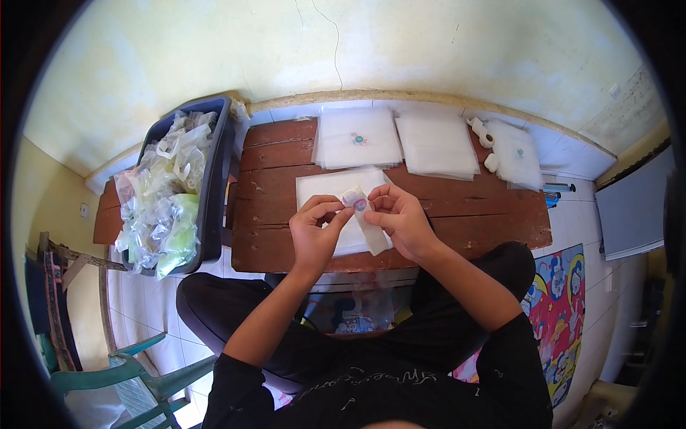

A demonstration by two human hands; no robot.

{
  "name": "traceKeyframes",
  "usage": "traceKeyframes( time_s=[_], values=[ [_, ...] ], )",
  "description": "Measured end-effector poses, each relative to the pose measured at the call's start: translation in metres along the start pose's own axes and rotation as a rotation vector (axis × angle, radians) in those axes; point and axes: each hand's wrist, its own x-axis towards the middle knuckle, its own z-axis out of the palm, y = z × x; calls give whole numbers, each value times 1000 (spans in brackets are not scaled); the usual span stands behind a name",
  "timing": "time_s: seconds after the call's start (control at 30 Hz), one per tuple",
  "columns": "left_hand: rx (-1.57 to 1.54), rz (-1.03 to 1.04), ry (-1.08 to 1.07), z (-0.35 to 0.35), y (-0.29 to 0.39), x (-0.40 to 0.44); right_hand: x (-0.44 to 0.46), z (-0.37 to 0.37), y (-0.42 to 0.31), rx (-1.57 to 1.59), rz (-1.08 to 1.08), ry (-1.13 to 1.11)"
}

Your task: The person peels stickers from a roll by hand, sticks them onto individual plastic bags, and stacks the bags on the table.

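Above the middle of the brown wooden table, both hands pinch a pale strip of stickers (373, 237) with a round pink-and-teal sticker showing near its top. My left hand (316, 223) has thumb and index finger closed at the strip's upper left edge. My right hand (401, 218) grips its right side between thumb and fingers, and the strip's lower end hangs down below. Beneath the hands lies a stack of clear plastic bags (314, 187), partly covered by them. Whether the round sticker is peeling off its backing is too small to tell.
Along the back of the table (279, 171) lie a bag stack with a round sticker (357, 132), a plain bag stack (436, 146) and another stickered stack (516, 164). Sticker rolls (482, 136) sit between them. A dark bin (219, 179) heaped with plastic stands left; a green chair (107, 372) below.
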Motion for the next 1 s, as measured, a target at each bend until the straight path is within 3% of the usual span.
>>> traceKeyframes(
  time_s=[0.2,0.27,0.43,0.5,0.63,0.8,0.93,1.0],
  values=[
    [-120,-136,-84,-3,3,-1,2,-4,0,212,40,-47],
    [-77,-94,-105,-6,1,0,2,-3,0,251,38,-97],
    [-153,-31,-109,-2,7,3,1,-1,-3,235,52,-105],
    [-295,-186,-150,-5,6,4,1,-2,-3,224,49,-118],
    [-187,-176,-96,-6,-2,6,-2,2,-3,198,98,-110],
    [255,252,-53,-4,5,4,-2,1,-5,171,39,-111],
    [262,296,-59,-2,13,2,-1,0,-4,198,0,-99],
    [105,227,-35,-1,8,1,-2,0,-3,187,-7,-114]
  ],
)
